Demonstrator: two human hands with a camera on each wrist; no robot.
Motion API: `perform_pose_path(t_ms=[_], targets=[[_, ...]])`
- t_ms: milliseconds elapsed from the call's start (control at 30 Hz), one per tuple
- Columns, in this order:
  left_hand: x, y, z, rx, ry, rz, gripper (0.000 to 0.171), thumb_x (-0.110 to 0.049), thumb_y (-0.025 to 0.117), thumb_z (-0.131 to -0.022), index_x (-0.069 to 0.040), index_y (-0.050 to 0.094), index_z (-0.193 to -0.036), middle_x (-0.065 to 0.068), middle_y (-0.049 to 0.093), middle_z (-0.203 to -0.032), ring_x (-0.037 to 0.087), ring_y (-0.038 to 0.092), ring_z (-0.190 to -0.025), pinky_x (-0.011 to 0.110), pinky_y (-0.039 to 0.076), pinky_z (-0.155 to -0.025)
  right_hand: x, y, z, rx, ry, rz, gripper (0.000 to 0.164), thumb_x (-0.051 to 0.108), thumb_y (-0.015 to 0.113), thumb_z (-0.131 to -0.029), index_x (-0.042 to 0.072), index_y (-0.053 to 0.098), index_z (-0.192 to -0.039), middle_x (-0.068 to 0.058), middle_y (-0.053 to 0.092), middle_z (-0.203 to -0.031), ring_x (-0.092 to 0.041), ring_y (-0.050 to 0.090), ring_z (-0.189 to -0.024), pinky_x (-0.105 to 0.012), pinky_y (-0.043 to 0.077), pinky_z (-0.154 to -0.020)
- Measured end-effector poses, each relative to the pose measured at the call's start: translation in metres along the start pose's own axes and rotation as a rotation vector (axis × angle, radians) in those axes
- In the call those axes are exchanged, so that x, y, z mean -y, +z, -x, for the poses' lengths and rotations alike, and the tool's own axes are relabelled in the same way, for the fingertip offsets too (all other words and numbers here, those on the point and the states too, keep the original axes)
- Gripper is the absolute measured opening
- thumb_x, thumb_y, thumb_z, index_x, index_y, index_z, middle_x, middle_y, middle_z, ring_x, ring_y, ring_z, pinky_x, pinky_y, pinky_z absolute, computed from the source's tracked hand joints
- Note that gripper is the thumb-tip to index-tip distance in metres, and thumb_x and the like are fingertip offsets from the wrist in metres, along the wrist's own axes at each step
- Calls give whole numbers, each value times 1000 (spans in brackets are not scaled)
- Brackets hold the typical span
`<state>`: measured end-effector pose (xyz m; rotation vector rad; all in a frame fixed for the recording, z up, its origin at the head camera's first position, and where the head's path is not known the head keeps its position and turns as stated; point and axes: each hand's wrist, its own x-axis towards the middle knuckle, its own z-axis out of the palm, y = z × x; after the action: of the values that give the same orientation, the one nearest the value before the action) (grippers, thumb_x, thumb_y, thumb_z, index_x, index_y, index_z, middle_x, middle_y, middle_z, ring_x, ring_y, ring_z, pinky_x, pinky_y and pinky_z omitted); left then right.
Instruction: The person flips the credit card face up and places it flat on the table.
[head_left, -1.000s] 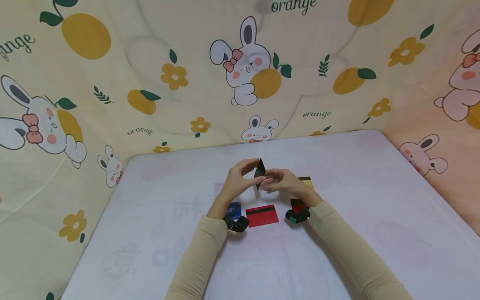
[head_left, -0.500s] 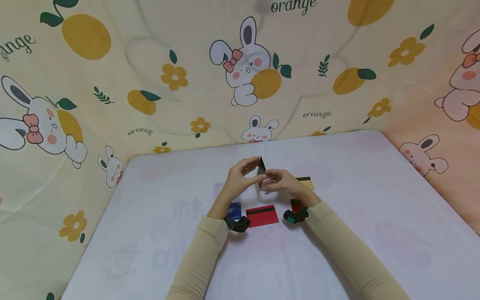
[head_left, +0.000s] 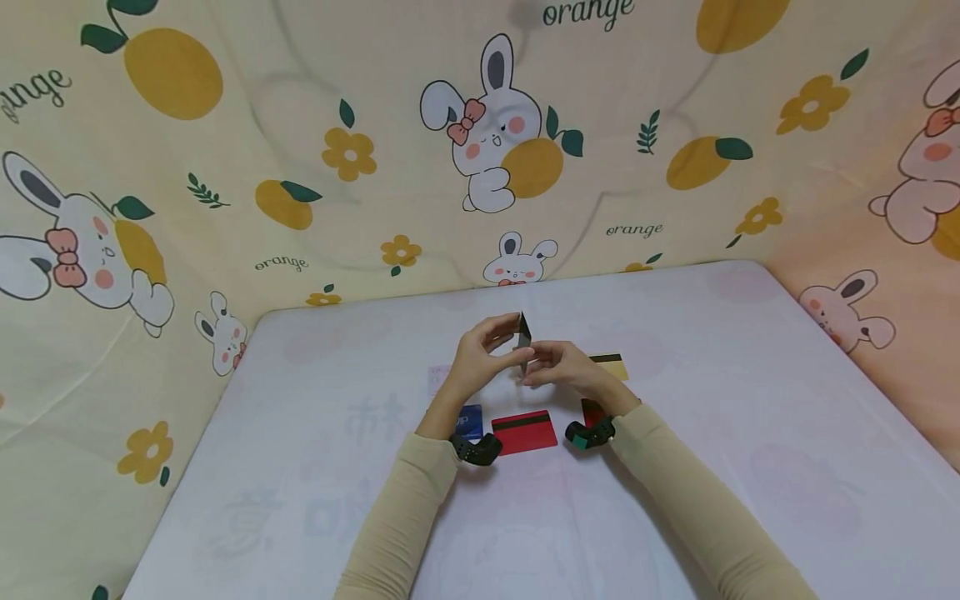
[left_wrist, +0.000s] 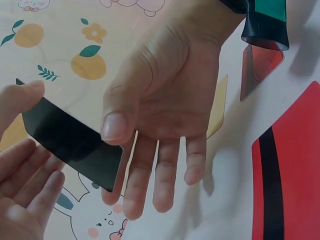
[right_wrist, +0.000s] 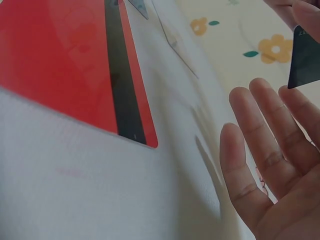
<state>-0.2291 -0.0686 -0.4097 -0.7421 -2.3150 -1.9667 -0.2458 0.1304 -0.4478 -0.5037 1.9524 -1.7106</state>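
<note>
A dark card [head_left: 524, 340] is held upright above the table, seen nearly edge-on in the head view. In the left wrist view its black face [left_wrist: 75, 142] shows more fully. My left hand [head_left: 483, 354] grips one end between thumb and fingers. At the other end, my right hand [head_left: 567, 367] pinches a corner with thumb and index finger, its remaining fingers extended. Below the hands lies a red card [head_left: 524, 432] with a black stripe. A blue card [head_left: 470, 421] is partly hidden by the left wrist, and a darker red card [head_left: 592, 412] by the right.
Beyond the right wrist lies a gold card [head_left: 613, 367] with a dark stripe, partly covered. A pale pink card [head_left: 437, 380] sits behind the left forearm. All rest on a white-covered table [head_left: 285, 433], with a patterned cloth [head_left: 420, 192] hanging behind it.
The dark card has turned slightly, showing narrower, and shifted a little right at its lower end. My right wrist has moved slightly left. The cards on the table have stayed put.
</note>
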Motion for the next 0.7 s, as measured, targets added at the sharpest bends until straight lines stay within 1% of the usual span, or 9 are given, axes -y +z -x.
perform_pose_path(t_ms=[233,400,567,633,700], targets=[[0,0,0,1,-3,2,56,1,71,-82,3,51,-134,22,55,-134,35,54,-127,30,45,-106,-1,1,0,-15,6,3,58,5,63,-89,-7,40,-140,-39,53,-128,-5,66,-90,-22,55,-85],[-1,-1,0,11,-3,-12,57,0,72,-82,2,51,-135,22,56,-134,35,55,-126,35,44,-108,-1,1,1,-26,0,3,58,7,66,-88,-7,42,-139,-38,53,-128,-4,65,-91,-22,55,-86],[-2,-3,-1,22,-21,-60,59,-2,72,-82,1,49,-136,22,58,-131,34,56,-125,39,43,-110,-2,0,0,-23,-7,18,60,10,69,-87,-6,43,-138,-37,55,-126,-5,65,-91,-22,54,-88],[-5,-4,-1,27,-27,-71,59,-1,71,-83,2,48,-137,24,57,-131,35,55,-126,40,42,-110,-3,0,-1,-23,-16,29,61,10,70,-86,-7,44,-138,-36,56,-125,-5,65,-91,-23,53,-89],[-16,-4,1,38,-24,-90,57,-1,70,-84,4,48,-137,26,57,-130,37,55,-125,42,43,-109,-3,0,-1,-30,-17,36,61,11,72,-84,-7,45,-137,-35,58,-124,-6,65,-91,-23,53,-90]])
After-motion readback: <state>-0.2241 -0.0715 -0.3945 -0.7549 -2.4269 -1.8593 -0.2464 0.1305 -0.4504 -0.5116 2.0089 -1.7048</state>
